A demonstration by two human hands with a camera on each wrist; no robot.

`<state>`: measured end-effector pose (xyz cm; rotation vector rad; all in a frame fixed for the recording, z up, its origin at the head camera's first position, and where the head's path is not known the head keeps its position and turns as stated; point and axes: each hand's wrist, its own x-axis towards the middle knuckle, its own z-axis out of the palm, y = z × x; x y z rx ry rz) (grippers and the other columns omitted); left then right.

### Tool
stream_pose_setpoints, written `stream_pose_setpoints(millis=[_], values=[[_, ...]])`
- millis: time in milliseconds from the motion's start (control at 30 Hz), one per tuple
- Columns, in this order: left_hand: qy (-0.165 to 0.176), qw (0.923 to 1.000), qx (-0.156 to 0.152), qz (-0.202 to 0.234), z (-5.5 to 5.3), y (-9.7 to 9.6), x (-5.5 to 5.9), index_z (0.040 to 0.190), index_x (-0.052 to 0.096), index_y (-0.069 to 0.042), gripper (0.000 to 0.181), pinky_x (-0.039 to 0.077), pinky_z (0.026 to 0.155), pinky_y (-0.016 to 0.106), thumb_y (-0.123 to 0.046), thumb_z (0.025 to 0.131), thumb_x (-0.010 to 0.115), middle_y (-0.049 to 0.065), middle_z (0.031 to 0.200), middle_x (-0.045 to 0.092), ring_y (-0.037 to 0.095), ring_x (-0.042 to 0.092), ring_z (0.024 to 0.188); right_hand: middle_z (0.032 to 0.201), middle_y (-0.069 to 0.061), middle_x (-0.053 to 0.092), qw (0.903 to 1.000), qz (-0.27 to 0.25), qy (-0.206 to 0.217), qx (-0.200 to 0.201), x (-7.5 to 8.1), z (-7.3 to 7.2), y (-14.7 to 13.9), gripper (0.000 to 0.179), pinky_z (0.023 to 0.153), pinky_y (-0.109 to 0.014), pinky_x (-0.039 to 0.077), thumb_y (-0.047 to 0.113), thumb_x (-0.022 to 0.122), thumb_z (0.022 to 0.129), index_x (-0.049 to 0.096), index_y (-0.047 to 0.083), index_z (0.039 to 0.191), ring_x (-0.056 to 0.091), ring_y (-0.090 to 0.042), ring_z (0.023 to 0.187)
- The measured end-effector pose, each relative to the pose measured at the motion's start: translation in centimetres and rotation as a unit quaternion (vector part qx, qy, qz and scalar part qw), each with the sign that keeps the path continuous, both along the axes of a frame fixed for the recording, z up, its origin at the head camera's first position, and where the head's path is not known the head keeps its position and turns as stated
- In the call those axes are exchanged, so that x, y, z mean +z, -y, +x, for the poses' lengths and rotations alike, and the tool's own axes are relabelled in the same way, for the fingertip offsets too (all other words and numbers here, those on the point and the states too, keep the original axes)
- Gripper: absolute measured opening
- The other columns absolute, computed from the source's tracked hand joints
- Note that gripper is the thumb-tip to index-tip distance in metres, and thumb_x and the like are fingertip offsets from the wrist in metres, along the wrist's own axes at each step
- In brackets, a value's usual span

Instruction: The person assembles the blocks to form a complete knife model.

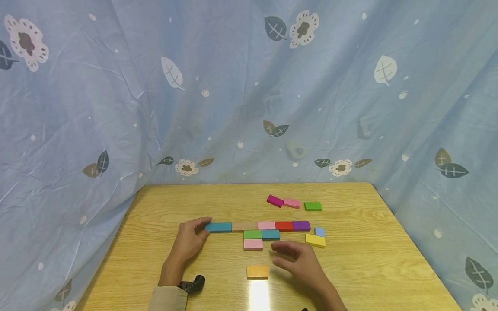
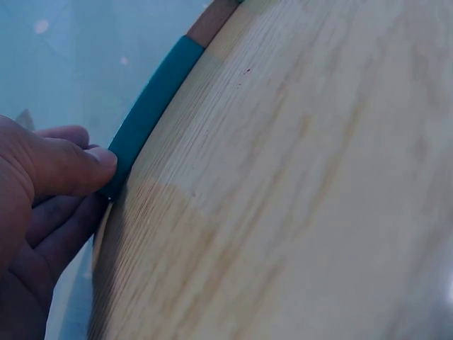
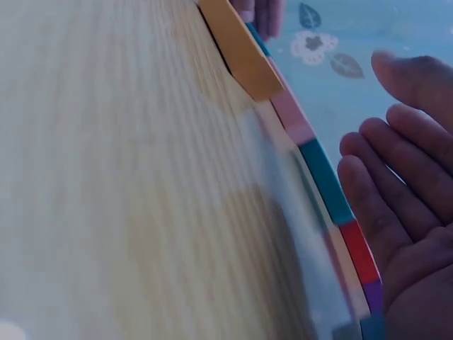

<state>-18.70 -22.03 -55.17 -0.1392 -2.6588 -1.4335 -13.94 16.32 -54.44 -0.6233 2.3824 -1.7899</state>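
Note:
My left hand (image 1: pixel 188 240) pinches the left end of a long teal-blue block (image 1: pixel 218 227), thumb on the near side and fingers on the far side. In the left wrist view the thumb (image 2: pixel 92 166) presses against that end. The block lies at the left of a row, against a plain wooden block (image 1: pixel 244 227). My right hand (image 1: pixel 302 262) hovers over the table with nothing in it, thumb and fingers apart. An orange block (image 1: pixel 257 272) lies to its left, near the front. Below the row sit a light green block (image 1: pixel 253 234), a shorter blue block (image 1: pixel 270 235) and a pink block (image 1: pixel 253 245).
The row continues right with pink (image 1: pixel 266 225), red (image 1: pixel 283 226) and purple (image 1: pixel 301 226) blocks. Behind lie magenta (image 1: pixel 275 201), pink (image 1: pixel 292 203) and green (image 1: pixel 313 206) blocks. A yellow block (image 1: pixel 315 240) touches a light blue one (image 1: pixel 319 232). Patterned cloth (image 1: pixel 241 86) surrounds the table.

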Motion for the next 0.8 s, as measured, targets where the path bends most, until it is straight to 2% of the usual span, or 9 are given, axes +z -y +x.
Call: stream_pose_setpoints(millis=[200, 433, 733, 800], values=[[-0.003, 1.0, 0.002, -0.003, 0.0, 0.1, 0.0, 0.141, 0.074, -0.006, 0.044, 0.055, 0.118, 0.052, 0.003, 0.098, 0.078, 0.014, 0.142, 0.074, 0.035, 0.069, 0.137, 0.132, -0.018, 0.078, 0.9993, 0.023, 0.03, 0.005, 0.1, 0.8, -1.6, 0.042, 0.105, -0.021, 0.061, 0.017, 0.085, 0.097, 0.075, 0.002, 0.135, 0.077, -0.026, 0.122], [0.002, 1.0, 0.001, 0.0, 0.0, 0.0, 0.0, 0.141, 0.073, -0.005, 0.044, 0.054, 0.12, 0.052, 0.002, 0.098, 0.078, 0.014, 0.143, 0.074, 0.036, 0.067, 0.139, 0.132, -0.012, 0.079, 0.9976, 0.039, 0.056, 0.013, 0.1, 1.4, -1.8, 0.04, 0.104, -0.018, 0.059, 0.019, 0.084, 0.098, 0.076, 0.006, 0.134, 0.077, -0.016, 0.122], [0.0, 1.0, -0.001, 0.0, 0.0, 0.0, 0.1, 0.141, 0.073, -0.005, 0.044, 0.054, 0.12, 0.052, 0.002, 0.098, 0.078, 0.013, 0.143, 0.074, 0.035, 0.067, 0.139, 0.132, -0.021, 0.077, 0.997, -0.003, 0.038, 0.068, -0.8, 1.6, -0.3, 0.041, 0.106, -0.027, 0.063, 0.015, 0.084, 0.097, 0.074, -0.002, 0.134, 0.077, -0.022, 0.123], [-0.002, 1.0, -0.001, 0.0, 0.0, 0.0, 0.1, 0.141, 0.074, -0.005, 0.044, 0.054, 0.12, 0.052, 0.002, 0.098, 0.078, 0.013, 0.142, 0.074, 0.035, 0.068, 0.138, 0.132, -0.019, 0.078, 0.9965, -0.005, 0.039, 0.073, -0.8, 1.7, 0.2, 0.041, 0.106, -0.028, 0.063, 0.014, 0.085, 0.096, 0.075, -0.001, 0.133, 0.077, -0.022, 0.123]])
